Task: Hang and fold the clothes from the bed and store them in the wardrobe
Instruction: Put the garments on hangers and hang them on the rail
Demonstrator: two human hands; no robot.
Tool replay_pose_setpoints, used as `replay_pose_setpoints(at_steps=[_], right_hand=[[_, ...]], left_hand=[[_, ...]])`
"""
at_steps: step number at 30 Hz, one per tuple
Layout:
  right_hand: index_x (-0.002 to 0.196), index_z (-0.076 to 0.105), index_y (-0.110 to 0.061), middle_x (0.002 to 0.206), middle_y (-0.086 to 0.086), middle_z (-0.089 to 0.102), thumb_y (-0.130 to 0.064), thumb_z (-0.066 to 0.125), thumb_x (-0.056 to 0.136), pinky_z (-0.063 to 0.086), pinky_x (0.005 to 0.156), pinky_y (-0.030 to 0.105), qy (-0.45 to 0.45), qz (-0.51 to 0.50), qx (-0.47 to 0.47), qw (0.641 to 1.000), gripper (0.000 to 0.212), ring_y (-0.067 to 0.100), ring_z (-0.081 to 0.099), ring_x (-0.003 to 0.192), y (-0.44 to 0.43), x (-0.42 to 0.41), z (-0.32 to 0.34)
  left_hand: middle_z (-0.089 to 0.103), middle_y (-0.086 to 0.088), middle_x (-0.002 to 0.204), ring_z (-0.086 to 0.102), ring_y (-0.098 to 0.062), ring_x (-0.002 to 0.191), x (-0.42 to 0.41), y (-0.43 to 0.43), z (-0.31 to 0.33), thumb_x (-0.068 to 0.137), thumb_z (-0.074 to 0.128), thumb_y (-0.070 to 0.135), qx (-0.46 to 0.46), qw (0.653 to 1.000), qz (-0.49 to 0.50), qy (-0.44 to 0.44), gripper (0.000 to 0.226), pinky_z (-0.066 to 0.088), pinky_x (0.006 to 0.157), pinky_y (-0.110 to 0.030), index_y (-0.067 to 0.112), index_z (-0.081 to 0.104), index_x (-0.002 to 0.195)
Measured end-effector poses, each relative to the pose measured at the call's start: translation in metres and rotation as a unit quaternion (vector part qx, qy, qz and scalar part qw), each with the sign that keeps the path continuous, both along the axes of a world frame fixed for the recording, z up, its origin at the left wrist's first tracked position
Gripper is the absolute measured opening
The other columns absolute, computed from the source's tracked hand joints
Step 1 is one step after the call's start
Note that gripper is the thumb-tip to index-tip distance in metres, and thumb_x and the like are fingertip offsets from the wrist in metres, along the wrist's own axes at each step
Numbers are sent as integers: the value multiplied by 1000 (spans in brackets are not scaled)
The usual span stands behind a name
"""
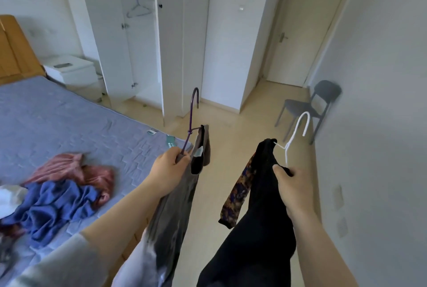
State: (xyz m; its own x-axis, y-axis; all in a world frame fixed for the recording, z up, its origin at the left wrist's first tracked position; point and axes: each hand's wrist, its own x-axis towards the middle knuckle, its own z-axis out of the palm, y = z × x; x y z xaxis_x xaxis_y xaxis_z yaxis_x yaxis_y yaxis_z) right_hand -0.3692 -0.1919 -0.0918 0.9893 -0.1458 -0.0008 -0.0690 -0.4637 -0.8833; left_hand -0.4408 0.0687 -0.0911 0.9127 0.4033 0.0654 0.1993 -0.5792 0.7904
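Note:
My left hand (167, 171) grips a purple hanger (192, 115) that carries a grey garment (175, 205) hanging down. My right hand (292, 187) grips a white hanger (297, 135) with a black garment (256, 229) and a patterned brown-blue piece (236, 196) draped from it. Ahead stands the white wardrobe (173, 39), its left door open, with one empty hanger (138, 9) on the rail inside. On the bed (69, 115) at the left lie a pink garment (76, 171), a blue garment (53, 208) and a white piece (9, 201).
A grey chair (307, 106) stands against the right wall. A white bedside unit (71, 69) sits beside the wooden headboard (13, 48). A closed room door (298, 32) is at the back right. Pale floor runs between bed and wardrobe.

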Motion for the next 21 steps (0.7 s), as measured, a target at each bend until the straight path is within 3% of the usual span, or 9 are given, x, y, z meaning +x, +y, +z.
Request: replay_pose_setpoints(at_steps=[6, 13, 21], right_hand=[[64, 34, -11, 60, 2, 36, -43, 57, 94, 27, 53, 29, -37, 22, -49, 998, 50, 18, 37, 55, 1, 82, 11], [69, 37, -9, 62, 4, 37, -41, 59, 93, 28, 54, 30, -55, 54, -73, 994, 46, 19, 37, 58, 14, 167, 10], [67, 35, -6, 61, 4, 35, -39, 62, 91, 27, 54, 32, -79, 40, -74, 993, 50, 19, 35, 58, 53, 278, -1]], left_hand=[[56, 1, 75, 50, -12, 66, 77, -1, 0, 101, 46, 30, -20, 999, 23, -12, 24, 36, 55, -23, 21, 54, 80], [57, 3, 77, 52, -11, 70, 160, 5, -3, 101, 46, 28, -44, 998, 36, -27, 21, 36, 58, -25, 25, 55, 82], [52, 3, 65, 46, -13, 59, 279, 45, -9, 99, 48, 25, -59, 996, 55, -25, 23, 32, 51, -27, 17, 58, 79]])
